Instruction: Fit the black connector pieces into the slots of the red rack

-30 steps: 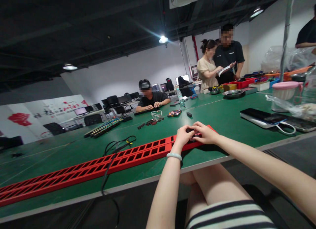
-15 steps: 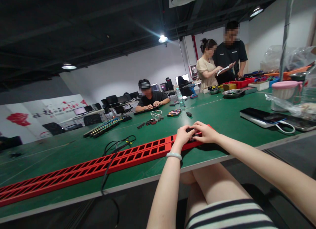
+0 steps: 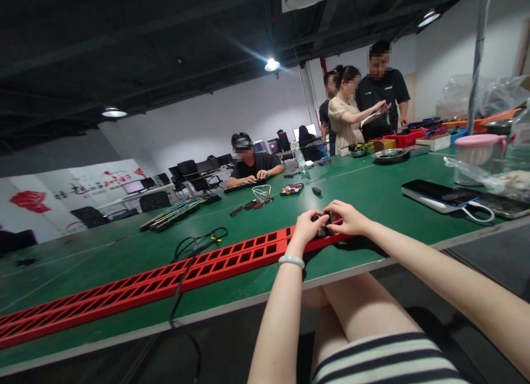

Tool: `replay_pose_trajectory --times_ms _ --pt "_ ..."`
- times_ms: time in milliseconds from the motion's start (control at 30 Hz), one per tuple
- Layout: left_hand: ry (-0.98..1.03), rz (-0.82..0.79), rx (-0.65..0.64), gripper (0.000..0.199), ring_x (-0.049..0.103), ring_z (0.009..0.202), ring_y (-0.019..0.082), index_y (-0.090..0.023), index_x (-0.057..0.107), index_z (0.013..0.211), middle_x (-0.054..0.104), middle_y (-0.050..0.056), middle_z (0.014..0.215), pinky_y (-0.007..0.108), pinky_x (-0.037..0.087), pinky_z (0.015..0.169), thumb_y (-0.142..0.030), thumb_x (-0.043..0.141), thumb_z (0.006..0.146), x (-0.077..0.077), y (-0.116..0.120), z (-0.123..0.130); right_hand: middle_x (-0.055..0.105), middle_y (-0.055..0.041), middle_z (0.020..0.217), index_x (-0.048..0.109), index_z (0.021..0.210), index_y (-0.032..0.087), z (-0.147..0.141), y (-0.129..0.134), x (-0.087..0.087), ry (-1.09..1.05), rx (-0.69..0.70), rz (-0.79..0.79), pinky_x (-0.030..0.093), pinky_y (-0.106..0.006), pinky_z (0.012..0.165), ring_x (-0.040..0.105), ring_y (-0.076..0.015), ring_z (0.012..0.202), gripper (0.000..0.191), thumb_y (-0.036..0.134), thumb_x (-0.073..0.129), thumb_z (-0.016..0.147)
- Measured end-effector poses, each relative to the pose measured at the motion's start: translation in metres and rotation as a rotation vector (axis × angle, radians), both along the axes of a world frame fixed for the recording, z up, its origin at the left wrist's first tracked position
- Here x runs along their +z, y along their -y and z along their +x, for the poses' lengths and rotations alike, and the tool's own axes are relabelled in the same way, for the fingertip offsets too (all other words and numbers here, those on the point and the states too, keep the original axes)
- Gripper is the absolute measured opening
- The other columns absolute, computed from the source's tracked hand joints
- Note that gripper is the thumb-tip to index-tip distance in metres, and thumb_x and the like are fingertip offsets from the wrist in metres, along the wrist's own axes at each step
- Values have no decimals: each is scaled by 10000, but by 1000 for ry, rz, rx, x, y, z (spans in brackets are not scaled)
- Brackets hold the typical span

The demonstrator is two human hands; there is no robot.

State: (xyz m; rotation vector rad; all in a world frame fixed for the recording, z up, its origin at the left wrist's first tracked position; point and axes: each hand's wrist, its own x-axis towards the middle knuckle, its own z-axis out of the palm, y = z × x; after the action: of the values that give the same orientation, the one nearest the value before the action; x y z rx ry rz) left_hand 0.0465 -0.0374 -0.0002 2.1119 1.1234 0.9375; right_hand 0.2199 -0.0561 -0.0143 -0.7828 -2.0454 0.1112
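Observation:
A long red slotted rack (image 3: pixel 232 257) runs along the front of the table. Over its right end, my left hand (image 3: pixel 309 225) is closed around small black parts (image 3: pixel 323 228) with thumb and fingers. My right hand (image 3: pixel 348 218) pinches the same dark parts from the other side, thumb and forefinger curled in. What exactly the parts are is too small to tell, and my fingers hide much of them. A thin black cable (image 3: pixel 180 284) lies across the rack and hangs over the table edge.
Beyond my hands lie a small black block (image 3: pixel 316 191), a patterned case (image 3: pixel 292 189) and a bundle of strips (image 3: pixel 176 212). A phone (image 3: pixel 439 195) with a white cable is at the right, near a pink-lidded cup (image 3: pixel 476 158). A co-worker (image 3: pixel 254 166) sits across the table.
My right hand has risen slightly, showing more of the dark parts between my hands. In the background, another person has come into view behind the two standing people.

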Motion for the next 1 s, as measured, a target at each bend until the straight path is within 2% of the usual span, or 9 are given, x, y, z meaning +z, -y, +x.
replay_pose_trajectory --times_ms 200,367,500,733,1000 --pt "-52 34 28 374 435 379 68 -124 601 847 490 -39 440 181 345 418 -462 501 721 0 0 -1 505 -18 753 574 928 151 15 -4 1 13 -51 -89 393 -247 595 463 -113 627 347 312 620 624" --pt "-78 80 56 352 453 388 74 -125 605 820 492 -38 424 186 361 450 -442 473 744 2 1 -2 533 -17 762 598 883 150 22 -7 2 21 -5 -243 396 -234 580 486 -112 638 313 292 618 605" --pt "-110 109 72 317 471 389 79 -130 604 811 511 -33 441 185 365 452 -410 467 755 2 -1 -4 545 -20 761 607 865 141 23 -10 0 58 11 -295 397 -231 576 493 -114 641 310 284 623 591" --pt "-153 126 80 293 485 398 84 -136 606 788 512 -31 444 187 364 455 -388 458 761 1 -3 -4 554 -25 770 620 883 140 23 -13 -4 122 4 -297 390 -228 566 491 -115 633 335 279 627 578" --pt "-165 142 80 284 486 405 84 -139 608 784 528 -25 463 190 368 462 -377 456 759 1 -2 -6 555 -27 759 637 890 140 22 -10 -1 203 5 -299 388 -228 589 489 -126 658 361 297 633 565"
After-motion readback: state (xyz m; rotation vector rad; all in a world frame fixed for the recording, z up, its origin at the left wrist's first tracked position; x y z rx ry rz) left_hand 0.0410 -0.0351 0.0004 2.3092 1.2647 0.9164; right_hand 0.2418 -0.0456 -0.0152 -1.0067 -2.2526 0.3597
